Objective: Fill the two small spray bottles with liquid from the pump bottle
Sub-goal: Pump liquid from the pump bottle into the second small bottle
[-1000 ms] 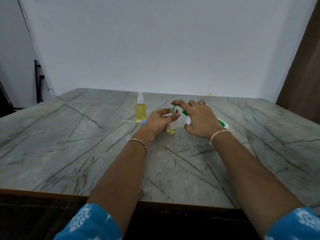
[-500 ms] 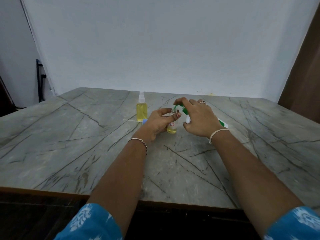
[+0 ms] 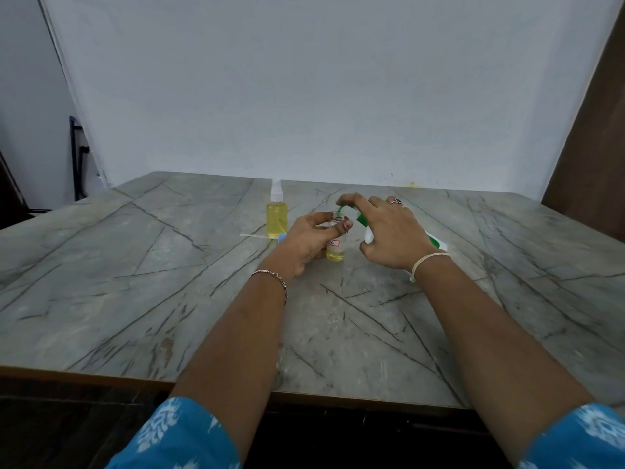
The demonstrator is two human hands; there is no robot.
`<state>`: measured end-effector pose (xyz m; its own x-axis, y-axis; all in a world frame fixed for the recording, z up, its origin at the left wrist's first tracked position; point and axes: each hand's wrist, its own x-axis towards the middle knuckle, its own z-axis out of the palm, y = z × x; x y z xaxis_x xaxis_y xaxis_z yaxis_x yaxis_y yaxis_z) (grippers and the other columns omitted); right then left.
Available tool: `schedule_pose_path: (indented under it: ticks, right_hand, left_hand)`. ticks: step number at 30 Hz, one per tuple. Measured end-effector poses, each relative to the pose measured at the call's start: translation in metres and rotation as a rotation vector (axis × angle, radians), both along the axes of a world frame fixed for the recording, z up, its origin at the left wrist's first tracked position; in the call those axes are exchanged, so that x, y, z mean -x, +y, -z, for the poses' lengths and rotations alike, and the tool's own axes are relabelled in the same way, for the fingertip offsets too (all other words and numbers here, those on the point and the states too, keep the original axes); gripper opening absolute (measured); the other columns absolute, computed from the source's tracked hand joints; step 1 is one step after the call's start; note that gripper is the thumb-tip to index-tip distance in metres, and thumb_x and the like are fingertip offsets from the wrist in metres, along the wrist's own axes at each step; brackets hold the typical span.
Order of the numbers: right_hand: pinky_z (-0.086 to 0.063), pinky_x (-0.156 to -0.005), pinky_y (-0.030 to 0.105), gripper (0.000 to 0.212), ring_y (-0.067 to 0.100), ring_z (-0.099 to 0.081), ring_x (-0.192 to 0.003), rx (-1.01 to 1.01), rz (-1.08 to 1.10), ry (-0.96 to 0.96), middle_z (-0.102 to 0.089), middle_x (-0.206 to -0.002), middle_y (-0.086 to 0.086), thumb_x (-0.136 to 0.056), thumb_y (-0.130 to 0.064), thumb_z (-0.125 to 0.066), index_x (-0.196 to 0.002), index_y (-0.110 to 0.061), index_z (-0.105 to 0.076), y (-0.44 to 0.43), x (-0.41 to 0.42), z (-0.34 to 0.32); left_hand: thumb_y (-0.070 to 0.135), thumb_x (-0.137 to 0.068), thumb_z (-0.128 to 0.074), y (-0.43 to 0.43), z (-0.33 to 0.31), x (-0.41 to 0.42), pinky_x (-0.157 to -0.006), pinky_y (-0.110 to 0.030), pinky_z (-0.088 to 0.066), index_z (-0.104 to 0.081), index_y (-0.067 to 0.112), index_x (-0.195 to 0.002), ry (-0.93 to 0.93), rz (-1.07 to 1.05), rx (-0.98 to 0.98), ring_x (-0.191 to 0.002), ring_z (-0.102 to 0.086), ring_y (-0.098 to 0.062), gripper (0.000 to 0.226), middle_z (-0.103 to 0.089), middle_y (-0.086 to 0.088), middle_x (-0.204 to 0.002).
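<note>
My left hand (image 3: 306, 240) grips a small clear spray bottle (image 3: 336, 250) that stands uncapped on the marble table (image 3: 135, 282), a little yellow liquid at its bottom. My right hand (image 3: 392, 233) holds the tilted white and green pump bottle (image 3: 367, 231), with the index finger on its green pump head (image 3: 345, 208), whose spout sits over the small bottle's mouth. A second small spray bottle (image 3: 277, 213), capped and nearly full of yellow liquid, stands upright to the left behind my left hand.
A loose spray head with a blue collar and a thin white tube (image 3: 267, 236) lies on the table left of my left hand. The table's front edge (image 3: 101, 375) runs below my forearms. A white backdrop (image 3: 304, 96) hangs behind.
My right index finger has come back up with the green pump head after pressing it down half a second ago. My left hand and the small bottle have stayed in place.
</note>
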<state>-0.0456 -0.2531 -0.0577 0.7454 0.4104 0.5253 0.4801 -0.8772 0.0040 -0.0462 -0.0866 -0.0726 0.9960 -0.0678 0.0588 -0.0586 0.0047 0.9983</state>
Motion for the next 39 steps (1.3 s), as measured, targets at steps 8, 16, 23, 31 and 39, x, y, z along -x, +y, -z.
schedule_pose_path:
  ticks: [8, 16, 23, 31, 39]
  right_hand:
    - [-0.049, -0.081, 0.047, 0.069, 0.030, -0.050, -0.093, -0.029, 0.003, -0.007, -0.057, -0.103, 0.001, -0.069, -0.023, -0.061, -0.130, -0.037, -0.031, 0.0026, -0.0013, -0.0003]
    - [-0.048, -0.081, 0.044, 0.081, 0.029, -0.049, -0.092, 0.016, 0.004, -0.016, -0.042, -0.089, -0.004, -0.072, -0.022, -0.061, -0.143, -0.041, -0.025, 0.0005, 0.0007, -0.0003]
    - [-0.049, -0.082, 0.047, 0.069, 0.030, -0.050, -0.094, -0.023, 0.009, 0.000, -0.058, -0.105, 0.002, -0.070, -0.021, -0.061, -0.130, -0.036, -0.030, 0.0021, -0.0014, -0.0006]
    - [-0.049, -0.081, 0.045, 0.074, 0.030, -0.051, -0.096, 0.007, 0.041, -0.028, -0.054, -0.100, 0.002, -0.072, -0.024, -0.063, -0.136, -0.038, -0.028, 0.0016, 0.0002, -0.0001]
    - [-0.049, -0.083, 0.046, 0.073, 0.030, -0.051, -0.095, -0.031, 0.027, -0.005, -0.057, -0.100, 0.002, -0.071, -0.022, -0.063, -0.134, -0.039, -0.030, 0.0015, 0.0000, 0.0012]
  left_hand:
    - [0.021, -0.083, -0.075, -0.0003, 0.0004, 0.0009, -0.094, -0.040, -0.052, -0.063, 0.025, -0.096, -0.020, 0.028, -0.002, -0.094, -0.064, -0.019, 0.018, -0.071, -0.011, -0.110]
    - [0.027, -0.081, -0.076, 0.0013, 0.0015, -0.0030, -0.098, -0.044, -0.052, -0.059, 0.016, -0.122, -0.012, 0.003, -0.007, -0.110, -0.066, -0.025, 0.046, -0.072, -0.008, -0.112]
    - [0.024, -0.082, -0.076, -0.0003, -0.0002, -0.0009, -0.098, -0.043, -0.052, -0.061, 0.021, -0.110, -0.012, 0.022, -0.014, -0.106, -0.066, -0.023, 0.031, -0.072, -0.011, -0.112]
    - [0.026, -0.084, -0.074, -0.0006, -0.0006, 0.0006, -0.099, -0.044, -0.050, -0.061, 0.028, -0.095, -0.027, 0.023, -0.030, -0.108, -0.065, -0.024, 0.018, -0.073, -0.007, -0.105]
    - [0.026, -0.084, -0.074, -0.0007, -0.0019, 0.0029, -0.098, -0.045, -0.051, -0.063, 0.026, -0.092, -0.030, 0.036, -0.023, -0.100, -0.064, -0.020, 0.014, -0.072, -0.010, -0.107]
